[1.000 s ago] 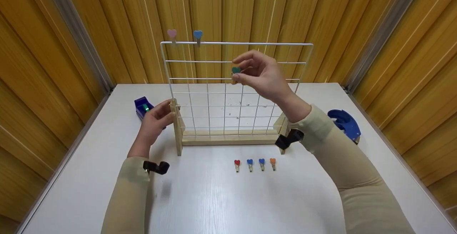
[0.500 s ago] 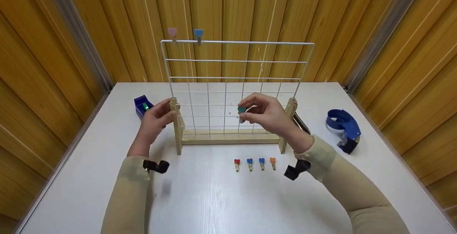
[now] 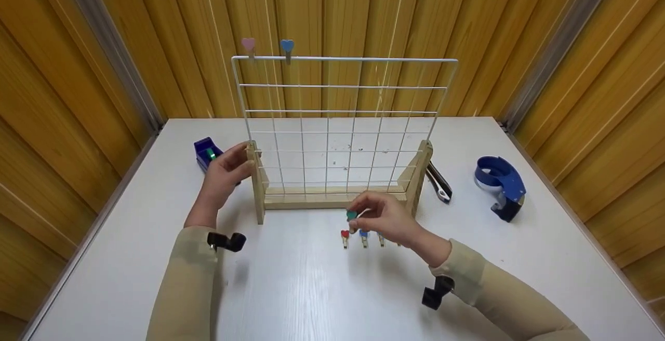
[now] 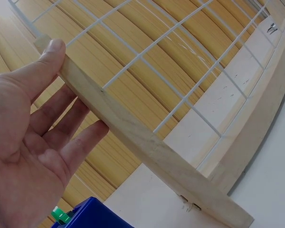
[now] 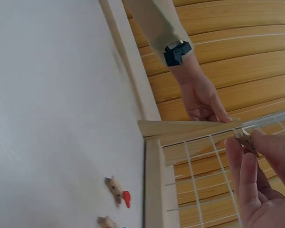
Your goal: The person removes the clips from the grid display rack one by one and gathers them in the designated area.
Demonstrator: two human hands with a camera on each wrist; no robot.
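My left hand (image 3: 222, 177) holds the left wooden upright (image 4: 133, 130) of a white wire grid rack (image 3: 327, 133), thumb on one side and fingertips on the other. Between the thumb and fingertips of my right hand (image 3: 387, 220) is a small wooden clothespin with a green heart (image 3: 351, 215), low in front of the rack's base bar. Just below it on the table lie a red-heart clothespin (image 3: 345, 238) and a blue-heart one (image 3: 364, 238); my right hand partly hides others to their right. A pink-heart clothespin (image 3: 249, 46) and a light-blue one (image 3: 287, 49) are clipped on the rack's top wire.
A blue tape dispenser (image 3: 501, 185) stands at the right of the white table (image 3: 291, 289). Behind the right upright lies a dark-handled tool (image 3: 439, 183). Beside my left hand is a dark blue holder (image 3: 204, 153) with a green part. Wood-patterned panels enclose the table.
My right hand has come down from in front of the upper grid wires to near the row of clothespins, carrying the green-heart clothespin. My left hand stays on the upright.
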